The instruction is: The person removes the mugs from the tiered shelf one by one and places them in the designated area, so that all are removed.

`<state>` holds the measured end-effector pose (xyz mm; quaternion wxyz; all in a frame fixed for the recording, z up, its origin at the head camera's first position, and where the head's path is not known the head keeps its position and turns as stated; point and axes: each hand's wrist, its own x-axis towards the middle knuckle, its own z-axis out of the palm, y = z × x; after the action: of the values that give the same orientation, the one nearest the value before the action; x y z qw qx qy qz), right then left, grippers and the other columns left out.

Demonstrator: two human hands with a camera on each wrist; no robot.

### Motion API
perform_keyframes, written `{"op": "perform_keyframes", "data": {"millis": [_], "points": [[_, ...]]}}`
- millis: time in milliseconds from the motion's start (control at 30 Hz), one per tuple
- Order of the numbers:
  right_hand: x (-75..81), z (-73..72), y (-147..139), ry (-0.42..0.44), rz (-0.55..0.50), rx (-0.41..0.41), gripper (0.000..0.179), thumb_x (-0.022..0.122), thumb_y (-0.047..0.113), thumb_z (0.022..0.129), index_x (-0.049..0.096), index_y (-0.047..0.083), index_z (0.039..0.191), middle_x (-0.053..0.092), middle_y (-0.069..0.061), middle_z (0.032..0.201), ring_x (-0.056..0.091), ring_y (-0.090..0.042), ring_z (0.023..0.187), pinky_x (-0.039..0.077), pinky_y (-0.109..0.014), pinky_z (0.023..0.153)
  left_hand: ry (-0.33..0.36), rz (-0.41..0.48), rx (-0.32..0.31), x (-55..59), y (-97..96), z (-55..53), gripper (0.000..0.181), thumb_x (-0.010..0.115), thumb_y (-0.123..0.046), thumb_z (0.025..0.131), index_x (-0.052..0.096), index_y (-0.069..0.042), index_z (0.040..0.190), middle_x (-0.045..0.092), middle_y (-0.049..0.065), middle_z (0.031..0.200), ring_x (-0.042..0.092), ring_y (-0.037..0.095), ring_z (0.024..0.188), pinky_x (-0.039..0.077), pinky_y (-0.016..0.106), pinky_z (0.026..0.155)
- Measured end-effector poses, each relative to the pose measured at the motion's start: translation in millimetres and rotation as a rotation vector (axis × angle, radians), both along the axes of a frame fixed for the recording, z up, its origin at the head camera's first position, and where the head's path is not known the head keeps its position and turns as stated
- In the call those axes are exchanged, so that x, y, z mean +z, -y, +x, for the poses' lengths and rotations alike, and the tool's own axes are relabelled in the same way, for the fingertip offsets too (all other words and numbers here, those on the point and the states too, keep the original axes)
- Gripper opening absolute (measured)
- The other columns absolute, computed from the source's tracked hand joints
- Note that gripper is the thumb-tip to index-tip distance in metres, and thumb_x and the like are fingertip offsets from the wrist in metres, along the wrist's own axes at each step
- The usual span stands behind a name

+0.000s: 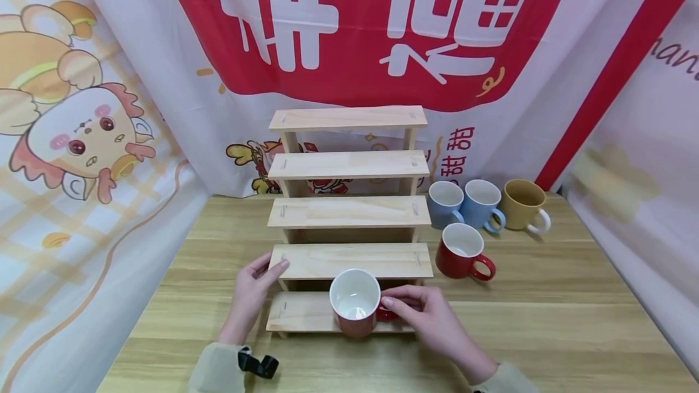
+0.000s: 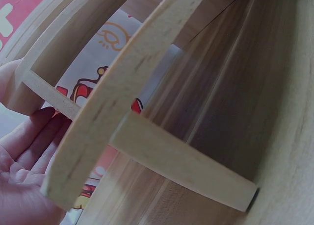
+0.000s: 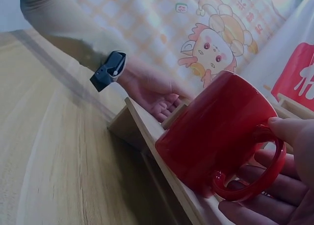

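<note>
My right hand (image 1: 423, 317) holds a red mug (image 3: 216, 132) by its handle, the thumb on top of the handle and the fingers beneath. The mug, white inside, is upright at the lowest step of a stepped wooden rack (image 1: 349, 259); in the right wrist view its base appears at that board. My left hand (image 1: 255, 293) grips the left end of the second board from the bottom. Its thumb lies on top, and the fingers reach underneath in the left wrist view, where the hand (image 2: 29, 166) is partly cut off.
Right of the rack stand two light blue mugs (image 1: 480, 204), a mustard mug (image 1: 521, 202) with a white handle, and another red mug (image 1: 455, 259). They sit on a wood-grain table (image 1: 573, 308). Printed cloth (image 1: 349, 29) hangs behind and at both sides.
</note>
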<state>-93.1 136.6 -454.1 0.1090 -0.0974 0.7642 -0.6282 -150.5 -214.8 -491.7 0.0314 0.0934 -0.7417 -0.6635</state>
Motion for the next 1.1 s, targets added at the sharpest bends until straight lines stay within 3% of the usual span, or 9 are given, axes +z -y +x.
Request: {"op": "perform_keyframes", "data": {"millis": [400,1100], "points": [[-2.7,2.9,1.1,-0.001,-0.009,-0.023,0.024,0.074,0.024,0.096,0.077,0.006,0.111,0.076,-0.005,0.106,0.07,-0.017,0.096,0.058,-0.025,0.082,0.003,-0.008,0.003,0.6,-0.3,1.2,0.063,0.081,-0.029,0.09,0.057,0.002,0.14,0.059,0.019,0.139,0.056,0.025,0.125,0.05,0.018,0.095],[-10.6,1.2,-3.6,0.019,-0.097,-0.003,0.027,0.07,0.022,0.099,0.074,0.001,0.116,0.074,-0.01,0.111,0.07,-0.02,0.1,0.059,-0.03,0.085,-0.013,0.004,-0.019,2.4,-0.3,1.6,0.062,0.08,-0.027,0.092,0.055,0.002,0.141,0.058,0.019,0.141,0.056,0.026,0.127,0.049,0.02,0.096]]}}
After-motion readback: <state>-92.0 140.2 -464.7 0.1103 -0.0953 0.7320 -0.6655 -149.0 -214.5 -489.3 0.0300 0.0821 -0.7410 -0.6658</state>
